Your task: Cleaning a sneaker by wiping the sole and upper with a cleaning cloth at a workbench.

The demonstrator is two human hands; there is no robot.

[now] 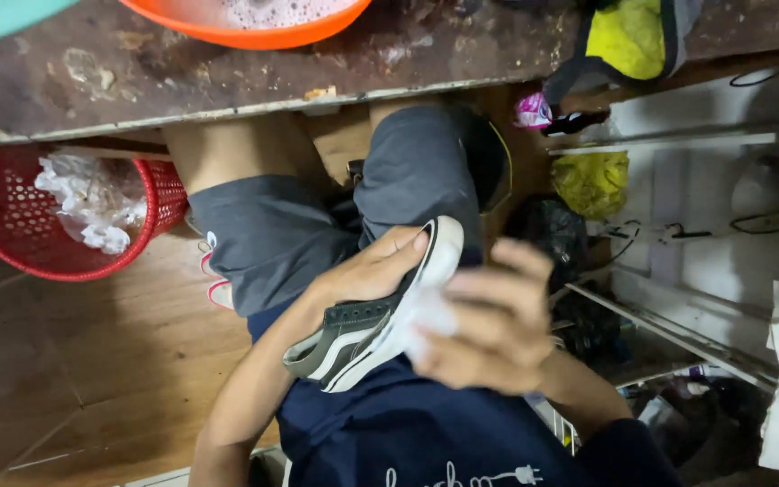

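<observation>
Sneaker cleaning, seen from above the lap. At nine o'clock a red plastic basket (11,225) with a lattice wall holds crumpled white paper and stands on the brown wooden floor (92,361). At twelve o'clock a worn, stained surface (182,77) carries an orange basin (254,32) of foamy water. At centre, the left hand (376,271) is clasped round the heel of a dark grey sneaker (353,329), thumb on the white rubber sole edge, shoe resting on its side over the grey shorts (272,234). Just at three o'clock of it, the right hand (489,329) is closed on a wad of soft white cloth (426,316), pressed to the sole's smooth rim. The upper looks matte like suede, with pale stripes. Judged from this grip, wiping goes best with the heel held firm, short strokes along the rim, and the damp wad kept off the upper. Further toward three o'clock lie a yellow bag (592,180) and white metal racks (678,325).
</observation>
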